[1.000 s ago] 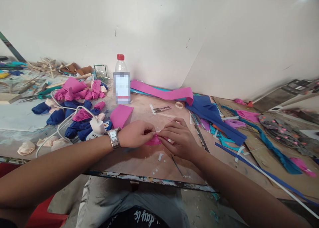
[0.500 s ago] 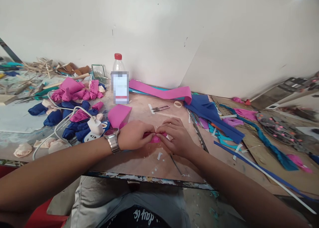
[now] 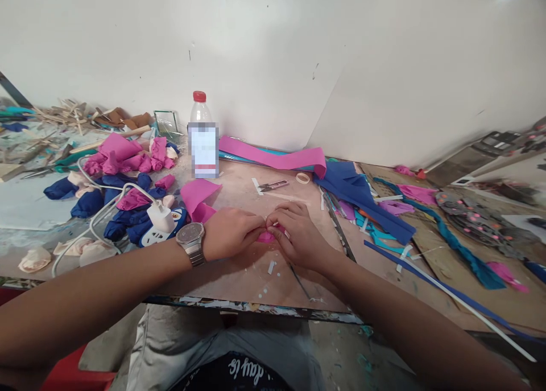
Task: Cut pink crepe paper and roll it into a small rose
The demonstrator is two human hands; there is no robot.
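Both hands meet at the middle of the table around a small piece of pink crepe paper [image 3: 266, 237]. My left hand [image 3: 232, 231], with a metal watch [image 3: 191, 242] on its wrist, pinches the paper from the left. From the right, my right hand [image 3: 298, 234] grips it with thumb and fingertips. The fingers cover most of the piece. A larger pink paper sheet [image 3: 200, 197] lies just beyond my left hand. Thread snips [image 3: 273, 185] and a tape roll [image 3: 302, 178] rest beyond the hands. A small white strip [image 3: 271, 267] lies in front of them.
A red-capped bottle [image 3: 200, 109] stands near the wall. Rolled paper bundles [image 3: 128, 157], a white charger [image 3: 160, 215] with its cable and a power strip [image 3: 170, 234] crowd the left. Blue paper [image 3: 367, 203] and a long white stick [image 3: 473, 308] lie right. The table edge [image 3: 251, 307] runs close in front.
The fingers of both hands have shifted slightly on the pink paper, and my left hand has rolled a little so the watch face shows more. The whole view has moved slightly.
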